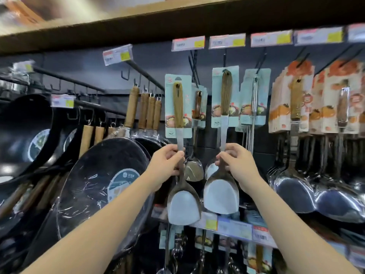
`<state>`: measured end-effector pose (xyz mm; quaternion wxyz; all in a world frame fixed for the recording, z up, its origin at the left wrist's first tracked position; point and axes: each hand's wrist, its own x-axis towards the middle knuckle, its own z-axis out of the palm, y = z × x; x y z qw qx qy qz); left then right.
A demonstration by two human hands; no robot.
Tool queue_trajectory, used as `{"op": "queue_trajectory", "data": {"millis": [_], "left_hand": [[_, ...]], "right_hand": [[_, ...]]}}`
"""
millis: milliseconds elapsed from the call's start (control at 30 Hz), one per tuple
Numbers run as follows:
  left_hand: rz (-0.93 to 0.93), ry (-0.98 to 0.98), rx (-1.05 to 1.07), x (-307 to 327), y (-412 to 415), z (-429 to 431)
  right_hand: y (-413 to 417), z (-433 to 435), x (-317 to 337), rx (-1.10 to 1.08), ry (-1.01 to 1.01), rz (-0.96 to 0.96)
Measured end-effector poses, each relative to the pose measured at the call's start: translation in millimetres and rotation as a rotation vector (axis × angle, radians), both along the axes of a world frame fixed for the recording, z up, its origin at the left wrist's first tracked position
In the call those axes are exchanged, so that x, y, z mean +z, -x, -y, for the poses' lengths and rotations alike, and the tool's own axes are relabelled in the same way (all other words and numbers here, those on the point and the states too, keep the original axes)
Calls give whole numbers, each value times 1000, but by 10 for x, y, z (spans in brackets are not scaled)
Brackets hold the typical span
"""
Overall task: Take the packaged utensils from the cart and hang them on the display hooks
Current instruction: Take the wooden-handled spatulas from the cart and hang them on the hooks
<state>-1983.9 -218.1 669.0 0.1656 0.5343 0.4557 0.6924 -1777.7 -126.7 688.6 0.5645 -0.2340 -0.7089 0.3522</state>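
Two wooden-handled steel spatulas on pale-blue cards were up near the black wire hooks (193,64): left spatula (183,204) pinched in my left hand (166,165), right spatula (221,194) in my right hand (235,161), at stiff, slick necks; blade-heavy, I judged.

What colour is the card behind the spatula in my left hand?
The card is pale teal, clearest in head view.

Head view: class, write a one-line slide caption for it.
Left hand grips the left spatula, right hand the right spatula, each by its metal shaft, held up at the display hooks.
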Motion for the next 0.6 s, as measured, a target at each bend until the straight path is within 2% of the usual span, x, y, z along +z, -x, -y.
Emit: {"op": "queue_trajectory", "data": {"millis": [600], "left_hand": [[-28, -32, -189, 159, 160, -190]], "right_hand": [[322, 151, 335, -82, -85, -59]]}}
